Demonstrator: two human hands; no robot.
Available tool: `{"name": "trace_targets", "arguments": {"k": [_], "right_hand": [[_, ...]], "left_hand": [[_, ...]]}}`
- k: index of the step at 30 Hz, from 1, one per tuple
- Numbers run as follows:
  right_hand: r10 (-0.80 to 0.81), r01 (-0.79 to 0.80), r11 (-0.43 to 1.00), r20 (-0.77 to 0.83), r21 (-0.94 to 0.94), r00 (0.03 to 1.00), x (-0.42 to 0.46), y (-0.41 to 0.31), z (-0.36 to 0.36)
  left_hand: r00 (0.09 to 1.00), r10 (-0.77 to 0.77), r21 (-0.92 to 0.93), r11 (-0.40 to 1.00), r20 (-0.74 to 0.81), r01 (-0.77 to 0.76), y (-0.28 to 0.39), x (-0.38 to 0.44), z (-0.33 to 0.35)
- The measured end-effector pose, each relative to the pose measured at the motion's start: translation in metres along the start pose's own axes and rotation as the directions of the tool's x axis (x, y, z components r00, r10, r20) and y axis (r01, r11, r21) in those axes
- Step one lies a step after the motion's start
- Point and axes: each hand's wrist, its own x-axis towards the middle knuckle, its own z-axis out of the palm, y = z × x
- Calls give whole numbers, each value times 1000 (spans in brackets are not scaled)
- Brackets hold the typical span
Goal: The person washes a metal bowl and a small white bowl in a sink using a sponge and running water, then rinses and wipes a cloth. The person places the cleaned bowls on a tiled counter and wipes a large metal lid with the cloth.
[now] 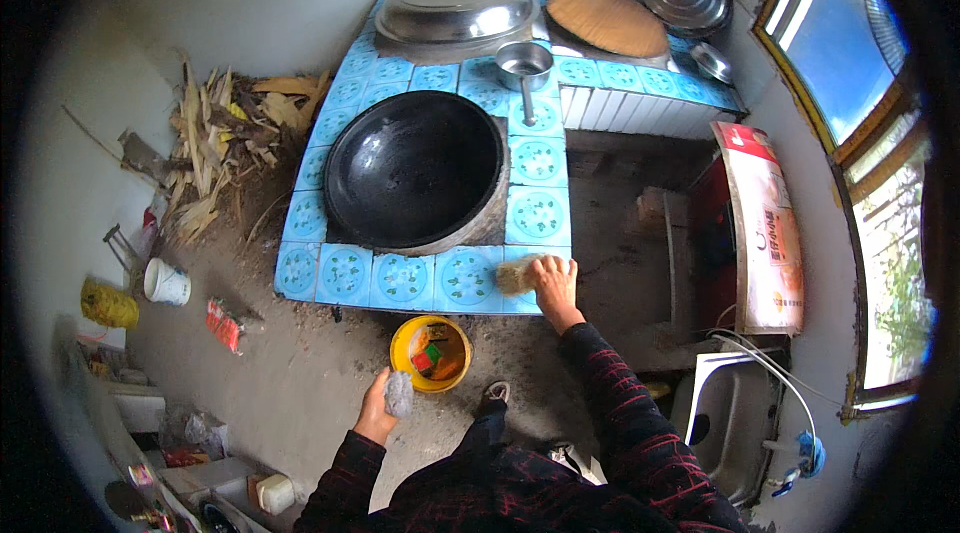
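My right hand [556, 288] grips a tan fibrous scrubber [515, 276], which rests on the front right corner of the blue tiled stove top [403, 278]. My left hand [379, 405] holds a crumpled grey cloth or pad [399, 393] low in front of me, beside a yellow bucket [431, 354] with red and green items in it. A large black wok [415, 169] is set into the stove, its inside dark and shiny. Behind the wok, a metal ladle pan [524, 68] lies on the tiles with its handle towards me.
A domed metal lid [457, 6] and a round wooden cover [607, 19] sit at the back. Dry husks and sticks [210, 150] are heaped left of the stove. A white bucket [166, 282] stands on the floor at left. On the right are a printed box [765, 229] and a metal sink [731, 428].
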Motion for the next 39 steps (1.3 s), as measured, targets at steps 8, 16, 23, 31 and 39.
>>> {"name": "trace_targets", "arguments": {"k": [8,16,23,31,39], "right_hand": [[293,-283,953,-95,104,951,-146,75,-53],[877,-490,-339,459,803,145,-498,206,-159],[960,-532,-161,8,831,-279,-840,308,-139],[924,-938,-335,-164,90,-346,-777,358,-180],[957,-995,-101,-277,-26,-90,-838,420,-112]], "left_hand": [[996,52,107,992,70,-59,-15,15,45],[981,-60,454,891,186,-32,-96,11,175],[907,-275,545,836,319,62,-240,1,280],[972,-5,554,822,234,-130,-212,-57,292],[934,22,407,896,356,-176,-150,-29,215]]}}
